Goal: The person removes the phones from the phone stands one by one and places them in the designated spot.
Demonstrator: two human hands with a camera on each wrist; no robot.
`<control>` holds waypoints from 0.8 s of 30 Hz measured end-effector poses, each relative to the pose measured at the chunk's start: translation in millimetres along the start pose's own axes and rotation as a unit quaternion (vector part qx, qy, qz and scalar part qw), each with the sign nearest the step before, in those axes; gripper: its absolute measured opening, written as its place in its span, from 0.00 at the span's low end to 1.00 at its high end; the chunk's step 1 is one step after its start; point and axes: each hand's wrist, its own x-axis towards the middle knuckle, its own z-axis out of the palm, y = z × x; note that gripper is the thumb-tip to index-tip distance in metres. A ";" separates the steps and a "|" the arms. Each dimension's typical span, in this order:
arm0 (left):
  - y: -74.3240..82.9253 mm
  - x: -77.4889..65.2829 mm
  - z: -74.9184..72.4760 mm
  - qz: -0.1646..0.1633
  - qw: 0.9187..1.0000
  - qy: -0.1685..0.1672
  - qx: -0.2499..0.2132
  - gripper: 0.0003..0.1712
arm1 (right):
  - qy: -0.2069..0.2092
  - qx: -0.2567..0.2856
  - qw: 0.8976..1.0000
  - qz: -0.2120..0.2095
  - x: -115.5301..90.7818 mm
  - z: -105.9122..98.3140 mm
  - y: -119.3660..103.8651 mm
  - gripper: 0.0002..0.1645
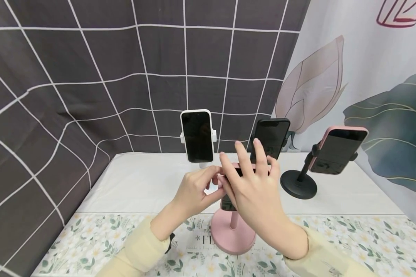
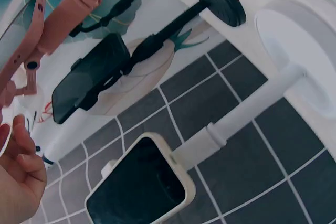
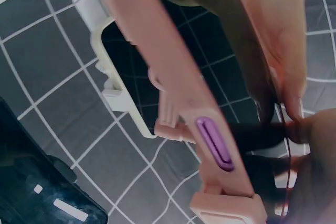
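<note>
A pink-cased phone (image 3: pixel 173 61) sits in a pink phone stand (image 1: pixel 233 238) in front of the person. At the phone's left edge, the left hand (image 1: pixel 195 190) pinches a thin film, whose pale curved rim (image 2: pixel 6 141) shows in the left wrist view. Most of that film is hard to make out. The right hand (image 1: pixel 258 190) spreads over the phone screen with its fingers fairly straight. Its thumb tip meets the left fingertips. The right hand hides much of the screen in the head view. Both hands reflect in the glass in the right wrist view.
Behind stand a white-cased phone (image 1: pixel 197 136) on a white stand, a black phone (image 1: pixel 272 134) on a black stand, and a pink-cased phone (image 1: pixel 338 150) on a black stand. A floral cloth (image 1: pixel 90 246) covers the table front. A dark gridded curtain (image 1: pixel 107 57) hangs behind.
</note>
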 end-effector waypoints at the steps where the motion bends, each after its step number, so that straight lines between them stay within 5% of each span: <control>1: -0.2 1.8 -1.7 0.009 1.000 -0.005 0.010 0.11 | -0.002 -0.008 1.000 0.002 -0.4 0.6 -0.5 0.22; 8: 3.8 15.7 -10.7 0.030 0.996 -0.060 0.059 0.11 | -0.002 -0.029 0.999 0.022 0.9 0.3 -2.7 0.28; 17: 9.8 13.1 -18.2 0.025 0.990 -0.086 0.107 0.11 | 0.017 -0.054 0.998 0.022 1.7 5.2 -6.4 0.14; 24: 7.2 13.5 -17.6 0.008 0.993 -0.094 0.069 0.12 | 0.067 -0.049 0.996 0.014 3.9 8.8 -0.6 0.20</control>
